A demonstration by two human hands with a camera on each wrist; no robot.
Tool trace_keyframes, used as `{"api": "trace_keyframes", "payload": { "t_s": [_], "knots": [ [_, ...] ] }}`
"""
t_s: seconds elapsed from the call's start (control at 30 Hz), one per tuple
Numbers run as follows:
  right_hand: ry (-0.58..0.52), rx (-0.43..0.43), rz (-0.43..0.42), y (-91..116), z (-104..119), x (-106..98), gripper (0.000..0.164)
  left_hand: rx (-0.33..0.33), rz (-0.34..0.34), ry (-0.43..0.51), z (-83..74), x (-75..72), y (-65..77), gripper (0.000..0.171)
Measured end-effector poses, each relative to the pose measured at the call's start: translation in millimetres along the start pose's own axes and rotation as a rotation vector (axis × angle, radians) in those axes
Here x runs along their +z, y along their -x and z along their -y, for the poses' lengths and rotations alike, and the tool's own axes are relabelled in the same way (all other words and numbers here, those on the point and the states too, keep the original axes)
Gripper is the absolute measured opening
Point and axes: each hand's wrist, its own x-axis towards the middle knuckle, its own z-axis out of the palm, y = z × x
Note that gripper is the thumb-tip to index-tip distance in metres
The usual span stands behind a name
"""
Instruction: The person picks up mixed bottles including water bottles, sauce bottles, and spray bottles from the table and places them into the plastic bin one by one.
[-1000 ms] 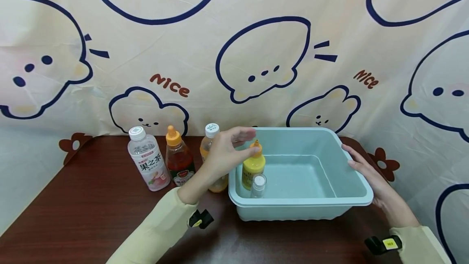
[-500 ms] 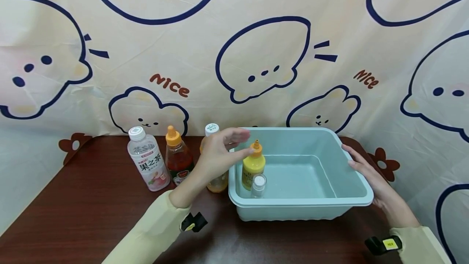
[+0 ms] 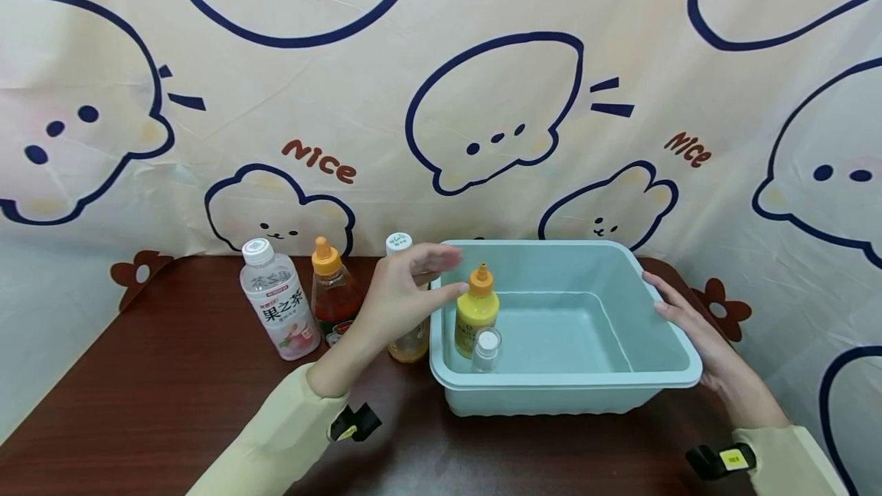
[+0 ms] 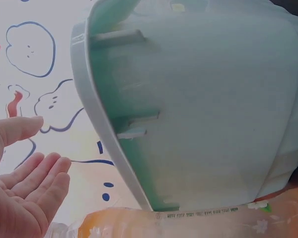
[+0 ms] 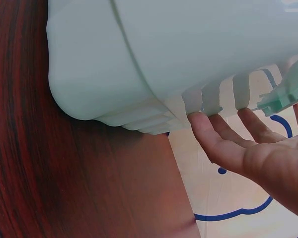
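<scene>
My left hand hovers with fingers and thumb spread apart, just left of a light-blue plastic basin. Behind it stands a bottle of orange drink, partly hidden by the hand. Nothing lies between the fingers in the left wrist view. At the opposite end, my right hand holds the basin's right rim, its fingertips against the outer wall below the rim. Inside the basin, at the left, stand a yellow squeeze bottle with an orange nozzle and a small clear bottle with a white cap.
Left of the basin on the dark wood table stand a peach drink bottle and a red sauce bottle with an orange nozzle, partly covered by my left arm. A cartoon-printed cloth hangs behind the table.
My left hand has drawn back a little to the left, away from the yellow squeeze bottle. The right hand, the basin and the bottles have stayed in place.
</scene>
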Motion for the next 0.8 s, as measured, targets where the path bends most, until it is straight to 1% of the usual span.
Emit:
{"api": "trace_keyframes", "payload": {
  "t_s": [0.23,0.43,0.8],
  "knots": [
    [-0.005,-0.005,0.003,0,0,0,0.051,-0.004,-0.009,-0.019,-0.2,-7.3,3.6,0.034],
    [0.005,0.001,-0.004,1,0,-1,0.051,-0.013,-0.009,-0.011,1.6,-13.0,7.0,0.036],
    [0.003,0.005,-0.009,0,0,0,0.052,-0.014,-0.035,-0.006,3.9,-19.2,12.1,0.034]
  ]
}}
